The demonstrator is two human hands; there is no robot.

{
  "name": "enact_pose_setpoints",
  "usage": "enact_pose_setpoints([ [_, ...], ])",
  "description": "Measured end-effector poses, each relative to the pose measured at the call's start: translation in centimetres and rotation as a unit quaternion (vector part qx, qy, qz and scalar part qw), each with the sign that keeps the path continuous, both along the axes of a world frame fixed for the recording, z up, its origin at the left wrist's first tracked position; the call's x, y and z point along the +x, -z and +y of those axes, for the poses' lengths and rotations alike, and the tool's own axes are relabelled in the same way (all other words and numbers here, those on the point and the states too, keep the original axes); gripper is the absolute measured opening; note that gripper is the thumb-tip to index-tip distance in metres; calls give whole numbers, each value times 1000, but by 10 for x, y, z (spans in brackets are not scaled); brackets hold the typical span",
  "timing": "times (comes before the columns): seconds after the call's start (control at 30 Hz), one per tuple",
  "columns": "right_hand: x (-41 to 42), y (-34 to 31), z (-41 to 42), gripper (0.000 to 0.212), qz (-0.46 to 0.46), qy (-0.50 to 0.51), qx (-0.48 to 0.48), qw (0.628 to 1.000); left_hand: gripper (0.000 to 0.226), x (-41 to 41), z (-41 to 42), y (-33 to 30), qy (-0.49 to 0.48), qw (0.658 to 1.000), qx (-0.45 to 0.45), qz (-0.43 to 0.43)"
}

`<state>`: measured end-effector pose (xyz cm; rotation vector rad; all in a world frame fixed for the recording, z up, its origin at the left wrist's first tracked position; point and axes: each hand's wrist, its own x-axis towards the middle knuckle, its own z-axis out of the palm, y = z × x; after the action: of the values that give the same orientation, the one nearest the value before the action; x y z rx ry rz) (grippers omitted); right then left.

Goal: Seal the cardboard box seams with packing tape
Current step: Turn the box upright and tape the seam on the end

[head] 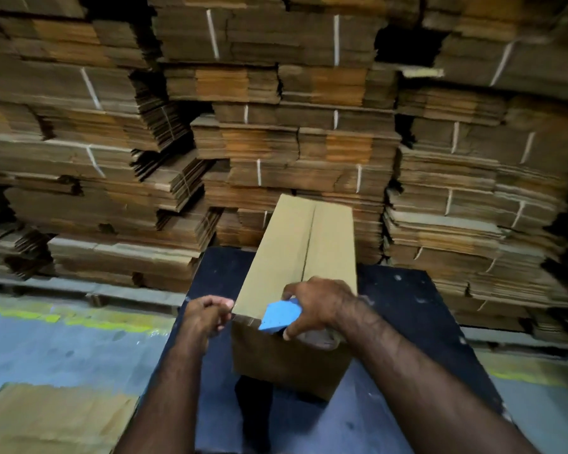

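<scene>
The cardboard box (295, 273) stands down the middle of the dark counter (417, 309), leaving bare strips of counter open to its left and, wider, to its right. Straight behind it, stacks of bundled flat cardboard (295, 149) rise as a wall across the whole back, touching or just beside the box's far end, so no way round there. Both hands (207, 311) (315, 306) crowd the box's near top edge

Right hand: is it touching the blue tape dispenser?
Touching. The head view shows the right hand wrapped around the blue tape dispenser at the cardboard box's near top edge, fingers closed on it.
</scene>
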<state>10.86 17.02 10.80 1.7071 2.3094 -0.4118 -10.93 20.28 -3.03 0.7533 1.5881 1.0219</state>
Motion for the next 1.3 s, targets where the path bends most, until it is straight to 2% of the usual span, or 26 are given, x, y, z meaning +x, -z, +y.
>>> enact_pose_setpoints([
  [0.07, -2, 2, -2, 61, -3, -3, 13, 1000, 27, -2, 1, -2, 46, 996, 8, 71],
  [0.13, -4, 3, -4, 60, -20, -15, 24, 999, 58, -7, 1, -1, 106, 965, -5, 238],
  [0.17, -5, 4, -5, 61, -29, -21, 29, 999, 65, -10, 0, -2, 125, 936, -13, 329],
  [0.2, -5, 4, -6, 61, -37, -25, 32, 999, 62, -8, -5, -7, 118, 912, 7, 393],
  [0.23, -6, 6, -7, 61, -41, -26, 41, 998, 56, -5, -11, -13, 101, 900, 58, 421],
  [0.3, -6, 9, -9, 62, -45, -22, 60, 997, 62, 10, -29, -27, 121, 893, 173, 398],
  [0.33, -6, 9, -10, 62, -45, -20, 65, 997, 69, 20, -40, -32, 153, 888, 188, 391],
  [0.4, -7, 10, -10, 61, -45, -14, 67, 997, 76, 35, -54, -31, 207, 889, 163, 374],
  [0.53, -5, 10, -11, 56, -30, -1, 64, 997, 80, 36, -52, -33, 200, 934, 118, 273],
  [0.67, 1, 5, -13, 57, -33, 2, 59, 998, 89, 23, -48, -29, 239, 928, 113, 261],
  [0.73, 1, 4, -14, 58, -33, 1, 57, 998, 96, 21, -48, -26, 282, 896, 119, 322],
  [0.8, 1, 5, -14, 59, -37, -2, 60, 998, 98, 26, -48, -24, 305, 846, 186, 396],
  [0.87, 1, 6, -12, 61, -36, 2, 55, 998, 90, 30, -48, -21, 291, 803, 264, 448],
  [0.93, 2, 7, -11, 63, -40, -2, 55, 998, 74, 27, -45, -14, 299, 751, 293, 510],
  [1.0, 2, 8, -9, 65, -46, -7, 52, 998, 68, 23, -43, -2, 314, 693, 316, 566],
  [1.17, 25, 1, -6, 70, -29, -32, 48, 998, 79, 18, -39, 12, 307, 649, 347, 603],
  [1.3, 58, -7, -5, 71, -65, -20, 42, 997, 80, 20, -36, 15, 301, 654, 331, 609],
])
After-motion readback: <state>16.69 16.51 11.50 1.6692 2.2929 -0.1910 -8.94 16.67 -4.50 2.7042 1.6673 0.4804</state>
